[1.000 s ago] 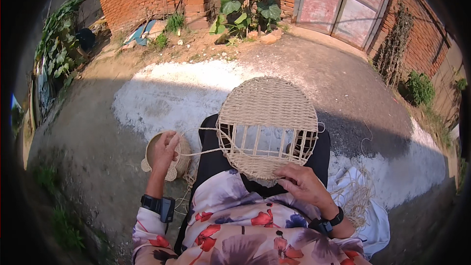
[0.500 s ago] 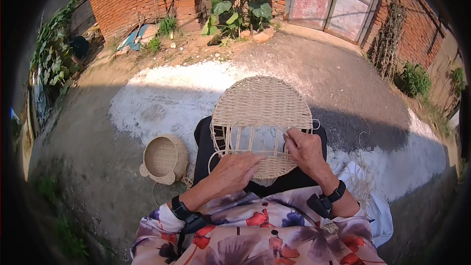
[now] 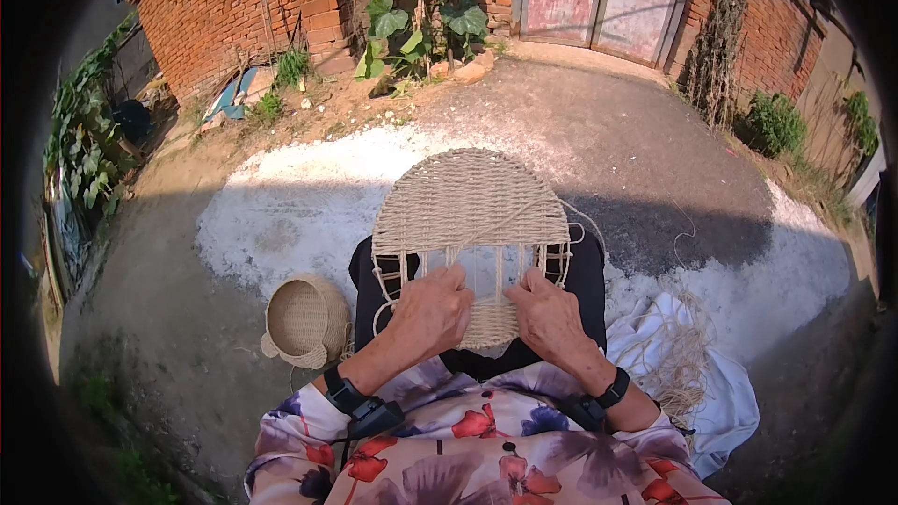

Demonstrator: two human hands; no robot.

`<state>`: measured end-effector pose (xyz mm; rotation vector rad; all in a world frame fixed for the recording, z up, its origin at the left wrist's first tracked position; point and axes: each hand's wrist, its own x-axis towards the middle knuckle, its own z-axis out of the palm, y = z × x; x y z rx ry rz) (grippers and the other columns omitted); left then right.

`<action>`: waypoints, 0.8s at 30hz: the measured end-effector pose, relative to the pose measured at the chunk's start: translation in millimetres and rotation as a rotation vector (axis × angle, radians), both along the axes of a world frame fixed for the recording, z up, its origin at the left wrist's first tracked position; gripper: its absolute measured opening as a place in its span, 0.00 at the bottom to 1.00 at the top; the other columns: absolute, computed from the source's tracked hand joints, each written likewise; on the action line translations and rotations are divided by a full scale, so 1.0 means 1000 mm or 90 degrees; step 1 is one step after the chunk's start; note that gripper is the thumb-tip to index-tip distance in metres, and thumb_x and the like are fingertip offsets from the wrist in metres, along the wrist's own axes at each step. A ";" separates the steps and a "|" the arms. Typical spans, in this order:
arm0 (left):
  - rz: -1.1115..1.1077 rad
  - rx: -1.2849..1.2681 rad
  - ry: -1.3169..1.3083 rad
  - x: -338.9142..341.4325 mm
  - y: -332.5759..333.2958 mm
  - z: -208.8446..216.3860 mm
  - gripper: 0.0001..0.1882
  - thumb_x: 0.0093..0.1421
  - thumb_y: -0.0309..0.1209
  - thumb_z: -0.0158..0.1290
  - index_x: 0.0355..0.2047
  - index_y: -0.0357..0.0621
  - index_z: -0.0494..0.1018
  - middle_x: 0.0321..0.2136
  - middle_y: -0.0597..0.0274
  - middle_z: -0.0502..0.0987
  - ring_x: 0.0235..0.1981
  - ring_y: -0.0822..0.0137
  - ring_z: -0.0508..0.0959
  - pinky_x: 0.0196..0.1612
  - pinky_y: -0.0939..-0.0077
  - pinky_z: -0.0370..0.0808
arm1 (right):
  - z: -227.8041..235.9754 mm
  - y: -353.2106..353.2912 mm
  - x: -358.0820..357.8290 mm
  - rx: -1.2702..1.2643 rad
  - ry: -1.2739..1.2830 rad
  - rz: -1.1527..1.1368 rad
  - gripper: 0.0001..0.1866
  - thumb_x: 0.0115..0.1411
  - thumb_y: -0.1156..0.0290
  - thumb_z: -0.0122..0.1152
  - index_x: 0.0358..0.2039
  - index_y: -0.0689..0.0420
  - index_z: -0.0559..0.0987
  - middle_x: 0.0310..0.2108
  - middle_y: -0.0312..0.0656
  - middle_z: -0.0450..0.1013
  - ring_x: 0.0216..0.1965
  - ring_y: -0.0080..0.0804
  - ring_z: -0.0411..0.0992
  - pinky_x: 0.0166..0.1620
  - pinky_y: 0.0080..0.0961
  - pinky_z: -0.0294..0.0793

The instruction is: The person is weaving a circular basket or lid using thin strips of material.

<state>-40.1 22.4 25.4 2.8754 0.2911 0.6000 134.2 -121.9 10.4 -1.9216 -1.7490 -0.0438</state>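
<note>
A round piece of tan rope weaving, perhaps a basket part (image 3: 468, 201), lies across my lap. Its far portion and a strip at the near edge are woven tight; between them bare upright strands cross an open band. My left hand (image 3: 435, 310) is closed at the left of this band, fingertips bent down onto the strands. At its right, my right hand (image 3: 552, 320) is closed too, thumb and fingers pinched at the near woven strip. A loose cord loops out at the weaving's right edge. Exactly which strands are gripped is hidden by my fingers.
A small round woven basket (image 3: 307, 320) with two ear-like tabs stands on the ground at left. Loose tan cord (image 3: 675, 365) lies on a white cloth (image 3: 730, 407) at right. Farther off are a climbing plant, a brick wall (image 3: 215, 23) and a faded red metal door (image 3: 561, 0).
My left hand has gone from stretched flat across the weaving to closed at the band's left side. My right hand has come slightly lower and left. The view has shifted a little.
</note>
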 end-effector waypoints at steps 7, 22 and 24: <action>0.006 -0.035 0.018 0.002 0.005 0.001 0.04 0.51 0.29 0.58 0.26 0.43 0.80 0.26 0.58 0.71 0.31 0.56 0.78 0.30 0.58 0.74 | -0.001 -0.008 0.021 0.055 0.165 0.018 0.14 0.54 0.85 0.52 0.39 0.60 0.81 0.33 0.48 0.72 0.34 0.49 0.76 0.38 0.40 0.76; 0.020 -0.279 -0.187 -0.042 0.043 0.005 0.08 0.52 0.17 0.53 0.30 0.40 0.78 0.28 0.62 0.74 0.28 0.65 0.75 0.30 0.71 0.73 | -0.002 -0.001 -0.001 0.066 0.148 -0.005 0.09 0.55 0.81 0.59 0.36 0.59 0.81 0.30 0.46 0.72 0.29 0.47 0.76 0.33 0.39 0.75; 0.187 -0.315 -0.317 -0.068 0.077 0.016 0.08 0.54 0.16 0.53 0.32 0.40 0.78 0.27 0.66 0.74 0.26 0.71 0.74 0.30 0.77 0.72 | 0.004 0.006 -0.008 0.059 0.183 0.026 0.09 0.55 0.82 0.59 0.36 0.59 0.82 0.30 0.46 0.72 0.28 0.47 0.75 0.33 0.38 0.75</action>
